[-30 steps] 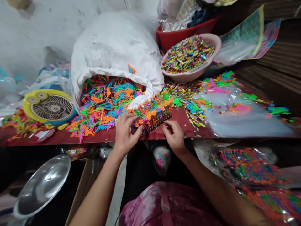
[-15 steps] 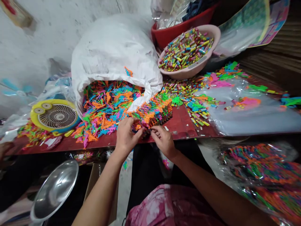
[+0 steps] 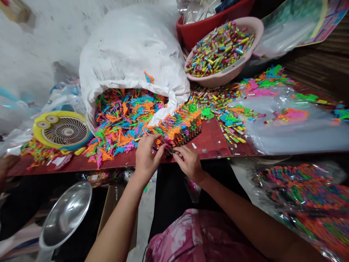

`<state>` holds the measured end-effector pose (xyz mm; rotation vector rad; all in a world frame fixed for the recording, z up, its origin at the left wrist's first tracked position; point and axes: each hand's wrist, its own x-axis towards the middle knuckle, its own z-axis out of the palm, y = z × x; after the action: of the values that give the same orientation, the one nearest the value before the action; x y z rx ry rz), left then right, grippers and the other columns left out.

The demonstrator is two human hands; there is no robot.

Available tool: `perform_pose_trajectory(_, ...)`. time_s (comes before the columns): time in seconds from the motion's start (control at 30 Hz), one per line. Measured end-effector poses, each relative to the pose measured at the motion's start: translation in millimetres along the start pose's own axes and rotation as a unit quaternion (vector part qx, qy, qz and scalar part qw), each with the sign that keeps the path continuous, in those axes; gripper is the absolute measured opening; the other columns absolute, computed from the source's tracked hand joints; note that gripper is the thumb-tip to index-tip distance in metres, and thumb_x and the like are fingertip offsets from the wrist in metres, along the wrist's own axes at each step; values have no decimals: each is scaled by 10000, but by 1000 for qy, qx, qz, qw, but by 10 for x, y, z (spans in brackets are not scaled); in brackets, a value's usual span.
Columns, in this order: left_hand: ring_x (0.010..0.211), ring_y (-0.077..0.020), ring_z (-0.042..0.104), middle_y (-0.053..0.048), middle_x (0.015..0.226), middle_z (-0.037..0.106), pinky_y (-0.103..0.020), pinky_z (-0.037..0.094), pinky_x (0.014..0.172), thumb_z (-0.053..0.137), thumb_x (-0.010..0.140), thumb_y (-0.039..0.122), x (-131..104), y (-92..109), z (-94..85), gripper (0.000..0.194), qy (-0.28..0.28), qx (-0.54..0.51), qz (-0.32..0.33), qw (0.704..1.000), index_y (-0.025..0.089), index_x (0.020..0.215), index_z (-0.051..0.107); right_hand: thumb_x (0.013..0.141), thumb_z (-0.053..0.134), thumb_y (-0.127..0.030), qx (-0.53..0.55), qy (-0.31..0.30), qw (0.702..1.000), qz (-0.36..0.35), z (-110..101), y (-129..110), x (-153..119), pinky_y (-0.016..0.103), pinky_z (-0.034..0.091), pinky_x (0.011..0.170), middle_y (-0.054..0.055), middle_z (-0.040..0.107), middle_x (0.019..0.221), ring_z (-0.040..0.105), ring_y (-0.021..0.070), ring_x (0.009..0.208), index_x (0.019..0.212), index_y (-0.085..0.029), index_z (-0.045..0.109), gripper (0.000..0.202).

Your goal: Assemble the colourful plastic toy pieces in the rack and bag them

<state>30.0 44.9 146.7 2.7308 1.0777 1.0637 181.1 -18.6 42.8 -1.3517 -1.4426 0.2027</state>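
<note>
A row of small colourful plastic toys [image 3: 185, 127] stands packed side by side near the front edge of the red table. My left hand [image 3: 148, 153] is curled round the near left end of this row, thumb and fingers against the pieces. At the same end my right hand [image 3: 188, 162] pinches with thumb and forefinger at something small and dark that I cannot make out. Behind my left hand, loose plastic toys [image 3: 122, 116] in orange, blue, green and pink spill from the mouth of a large white sack [image 3: 131, 51].
A pink basin [image 3: 231, 71] of small coloured tubes stands at the back right, before a red tub [image 3: 191, 32]. Clear plastic bags [image 3: 300, 131] lie right. A yellow fan [image 3: 67, 131] sits left. Another person's hand [image 3: 8, 163] shows at the left edge.
The view has shifted slightly. My right hand has moved a little left along the near end of the row, still pinching. My left hand keeps about the same place.
</note>
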Motion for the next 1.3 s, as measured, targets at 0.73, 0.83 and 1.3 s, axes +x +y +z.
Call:
perform_pose_trajectory(0.73,1078,-239,604,-112,1199,677,-393,447,942,490,930,194,-35,-35,-44,452,-58,-36,44,997,174,1379,540,942,553,-260,36,34,999,7,77,-223,48,277,524,706,43,681,928,640,152,755,1118,-224,660,209)
perform_pose_trajectory(0.83,1085,-245,612,-114,1194,677,-395,455,947,495,905,174,-14,-54,-40,468,-72,-41,47,995,177,1369,556,918,568,-246,15,42,999,12,97,-251,62,277,518,690,40,655,907,617,147,718,1074,-214,662,185)
perform_pose_trajectory(1.3,1159,-204,589,-87,1183,668,-379,452,1022,536,912,165,-536,-161,65,263,184,-155,-74,968,196,1144,657,918,576,-306,1,16,999,28,4,-194,79,320,532,766,60,732,936,672,186,803,1025,-198,698,195)
